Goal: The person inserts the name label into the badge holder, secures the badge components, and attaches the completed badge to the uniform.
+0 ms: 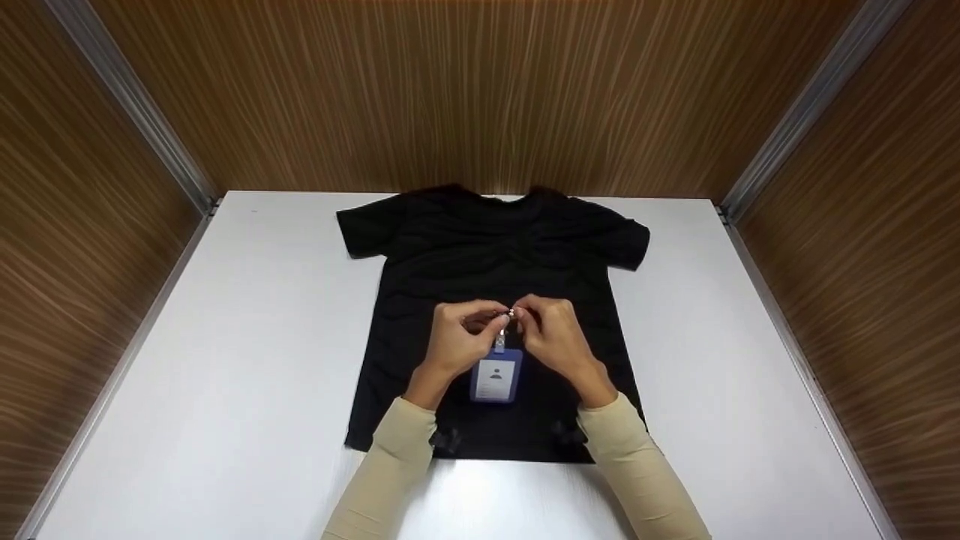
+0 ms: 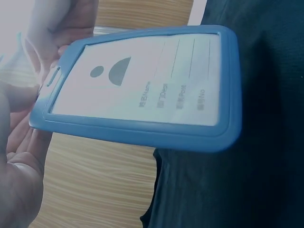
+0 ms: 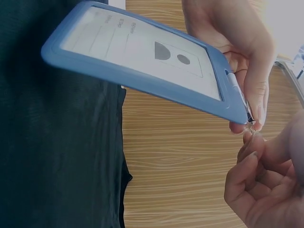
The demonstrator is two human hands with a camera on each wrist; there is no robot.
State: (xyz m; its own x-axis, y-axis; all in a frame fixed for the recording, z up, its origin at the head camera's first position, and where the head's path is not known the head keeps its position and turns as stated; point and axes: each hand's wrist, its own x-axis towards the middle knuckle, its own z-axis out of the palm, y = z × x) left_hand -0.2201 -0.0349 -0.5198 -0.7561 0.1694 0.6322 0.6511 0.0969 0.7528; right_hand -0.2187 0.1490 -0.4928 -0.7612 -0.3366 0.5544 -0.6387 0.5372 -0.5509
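A blue ID badge holder (image 1: 496, 377) with a white card hangs from a short clear strap (image 1: 500, 341) over a black T-shirt (image 1: 420, 300). My left hand (image 1: 459, 334) pinches the badge clip at the strap's top between thumb and fingers. From the other side my right hand (image 1: 553, 334) pinches the same small metal clip (image 3: 250, 119), fingertips meeting the left ones. Fingers cover most of the clip, so its jaws cannot be made out. The badge holder (image 2: 142, 137) fills much of the left wrist view, with the left hand (image 2: 23, 156) behind its slotted end.
The T-shirt lies spread face up on a white table (image 1: 247, 337), its collar toward the back wall. Wood-grain panels (image 1: 480, 97) stand at the back and both sides, with metal rails (image 1: 139, 112) along the corners.
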